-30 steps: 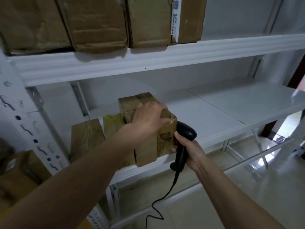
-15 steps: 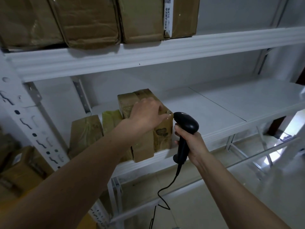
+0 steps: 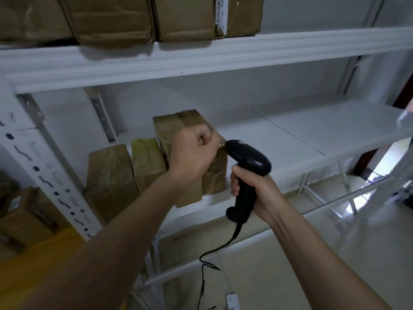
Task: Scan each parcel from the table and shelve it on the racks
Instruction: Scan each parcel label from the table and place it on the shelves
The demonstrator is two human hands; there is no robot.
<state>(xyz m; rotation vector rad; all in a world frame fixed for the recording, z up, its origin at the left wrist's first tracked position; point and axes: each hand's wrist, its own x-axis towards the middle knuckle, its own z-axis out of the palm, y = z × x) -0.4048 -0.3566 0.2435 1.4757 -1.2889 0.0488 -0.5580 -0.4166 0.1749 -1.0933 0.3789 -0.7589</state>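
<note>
My right hand is nearest to me, and its grip is wrapped around the handle of the black corded barcode scanner, whose head points toward the shelf. Just beyond it, my left hand is curled into a loose fist in front of the tall brown taped cardboard parcel; I cannot tell if the fingers pinch the tape or only lie against the box. This parcel stands upright on the white metal middle shelf, touching a smaller yellowish wrapped parcel, and beside that one stands a brown cardboard box. So I judge this parcel is already placed, and three are in a row here. Farther up, the top shelf carries more large brown parcels. The counter is not visible, so I cannot say how many parcels remain to scan. Much of the middle shelf to the right is free.
</note>
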